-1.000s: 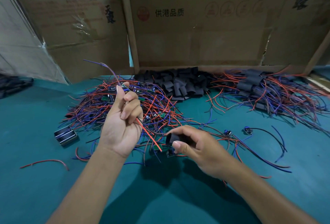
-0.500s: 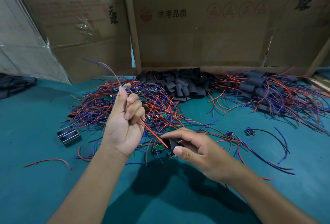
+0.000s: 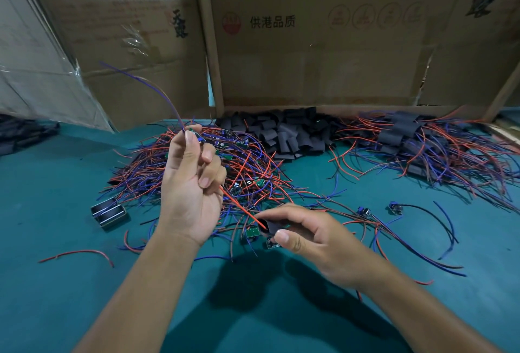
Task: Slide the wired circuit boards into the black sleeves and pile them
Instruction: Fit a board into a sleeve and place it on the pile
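Note:
My left hand (image 3: 191, 183) is raised over the table and pinches a small wired circuit board (image 3: 194, 133) between thumb and fingertips. Its blue wire arcs up to the left, and its red wire (image 3: 239, 206) runs down to the right. The red wire's tip sits at the mouth of a black sleeve (image 3: 270, 226), which my right hand (image 3: 312, 237) holds low over the table. Behind my hands lies a tangle of wired boards (image 3: 247, 172), a heap of empty black sleeves (image 3: 284, 133), and at the right a pile of sleeved boards (image 3: 405, 138).
A teal table (image 3: 56, 296) carries everything. Cardboard boxes (image 3: 309, 43) wall off the back. A small metal part (image 3: 108, 212) lies left of my left hand. Loose boards with long wires (image 3: 394, 207) lie to the right, and a stray red wire (image 3: 78, 254) at the near left.
My left hand has tilted so the red wire's end swung down into the mouth of the sleeve. My right hand has shifted slightly, keeping hold of the sleeve.

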Available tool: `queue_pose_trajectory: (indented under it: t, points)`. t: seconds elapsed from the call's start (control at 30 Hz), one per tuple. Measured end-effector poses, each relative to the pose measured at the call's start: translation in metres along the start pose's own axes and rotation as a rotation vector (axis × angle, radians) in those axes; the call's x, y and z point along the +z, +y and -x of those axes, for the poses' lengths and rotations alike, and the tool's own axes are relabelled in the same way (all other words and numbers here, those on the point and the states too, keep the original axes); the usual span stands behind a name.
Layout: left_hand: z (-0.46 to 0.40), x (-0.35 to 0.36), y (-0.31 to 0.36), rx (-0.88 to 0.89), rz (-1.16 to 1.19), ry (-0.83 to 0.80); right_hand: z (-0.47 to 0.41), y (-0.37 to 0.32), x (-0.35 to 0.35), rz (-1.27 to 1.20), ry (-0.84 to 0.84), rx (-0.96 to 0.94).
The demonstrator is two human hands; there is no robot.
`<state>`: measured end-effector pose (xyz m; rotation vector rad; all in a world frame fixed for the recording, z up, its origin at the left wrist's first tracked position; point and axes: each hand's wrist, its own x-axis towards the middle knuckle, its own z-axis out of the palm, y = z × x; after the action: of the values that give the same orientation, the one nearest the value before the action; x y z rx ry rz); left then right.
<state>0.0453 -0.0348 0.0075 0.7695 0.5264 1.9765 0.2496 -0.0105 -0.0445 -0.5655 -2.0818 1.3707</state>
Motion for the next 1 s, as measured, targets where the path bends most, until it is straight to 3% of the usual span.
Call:
queue_pose_trajectory:
  t: [0.2, 0.43, 0.57, 0.83, 1.0]
  points:
    - [0.008, 0.011, -0.004, 0.058, -0.149, -0.016, -0.001, -0.001, 0.006, 0.299, 0.138, -0.036]
    - [0.022, 0.018, -0.030, -0.152, -0.256, -0.150, -0.006, -0.002, 0.005, 0.638, 0.415, -0.053]
    - [0.025, 0.018, -0.042, -0.120, -0.433, -0.125, -0.005, -0.002, -0.003, 0.722, 0.514, -0.088]
    - [0.030, 0.014, -0.053, -0.160, -0.566, -0.074, -0.002, -0.003, -0.008, 0.817, 0.605, -0.202]
    - [0.030, 0.012, -0.054, -0.172, -0.585, -0.057, -0.002, -0.002, -0.011, 0.825, 0.563, -0.209]
